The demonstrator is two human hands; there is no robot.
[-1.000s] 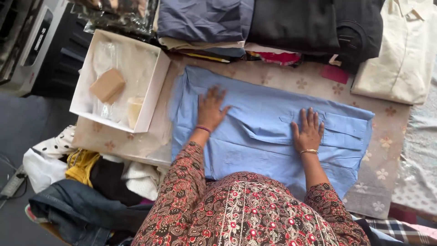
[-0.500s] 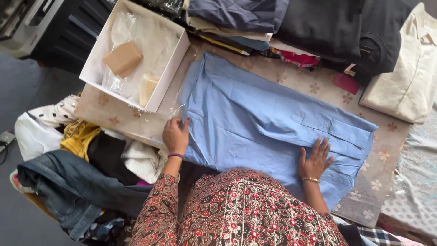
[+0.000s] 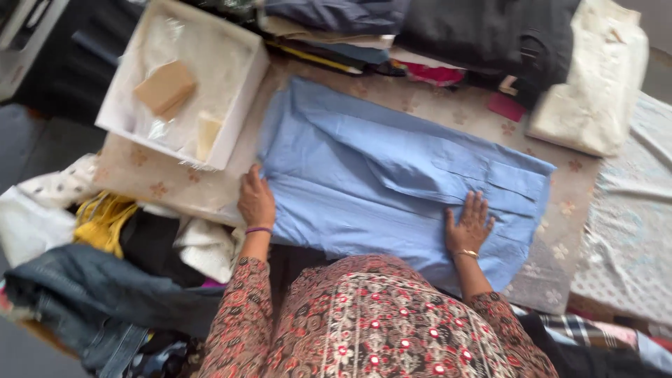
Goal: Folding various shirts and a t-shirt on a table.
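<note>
Blue garment (image 3: 392, 182) lies spread flat on the floral patterned cloth (image 3: 574, 210), 1 fold running across its width. Left hand (image 3: 256, 201) rests at its left edge, fingers curled over the hem, apparently gripping it. Right hand (image 3: 470, 224) lies palm down on the lower right part, fingers spread, grasping nothing. White box (image 3: 231, 119) sits just beside, left.
</note>
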